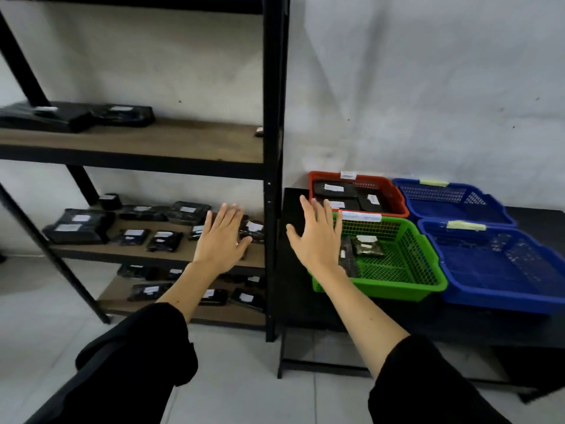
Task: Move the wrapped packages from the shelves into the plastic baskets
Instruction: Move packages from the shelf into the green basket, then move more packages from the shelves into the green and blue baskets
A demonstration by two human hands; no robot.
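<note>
At centre frame both hands reach fwd, palms down, holding nothing. Left hand (220, 240) has fingers (227, 215) straight and close together, in front of the middle shelf (153, 255) w/ black wrapped packages (165, 240) at its 9 o'clock. Right hand (316, 237) has fingers spread wide, over the black surface (296, 289). At its 3 o'clock: green basket (394, 283) w/ a couple pkgs; red basket (394, 191) at 1 o'clock, holding several. Two blue baskets (489, 289) sit farther right.
</note>
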